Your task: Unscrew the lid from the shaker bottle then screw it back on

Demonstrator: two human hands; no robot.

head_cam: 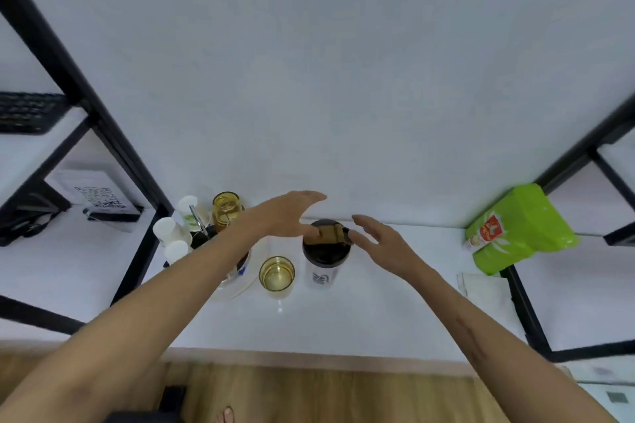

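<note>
From the head camera, the bottle [324, 261] stands upright on the white shelf [378, 312], near the back wall, with its black lid [326, 244] on and a tan flip cap across the top. It sits just beside a yellow glass [277, 275] on its left, with a plate [240, 285] and a cluster of small white bottles [171, 237] further left, so there is little free room on that side. A green bag [515, 227] leans well apart on the right, and a folded paper [484, 288] lies near it.

Both arms reach forward from the lower corners and converge on the bottle, which suggests a two-handed grasp is intended: one hand to steady the body, the other to turn the lid. The left hand [288, 216] is stretched over the lid's left edge, palm down, fingers spread and extended toward the wall; its thumb seems to touch the tan cap, though contact is hard to confirm. The right hand [374, 237] hovers just beside the lid's right edge, palm facing inward, fingers loosely apart and slightly curled. Neither hand grips anything. By my reading, unscrewing has not yet begun, since the lid looks fully seated.
</note>
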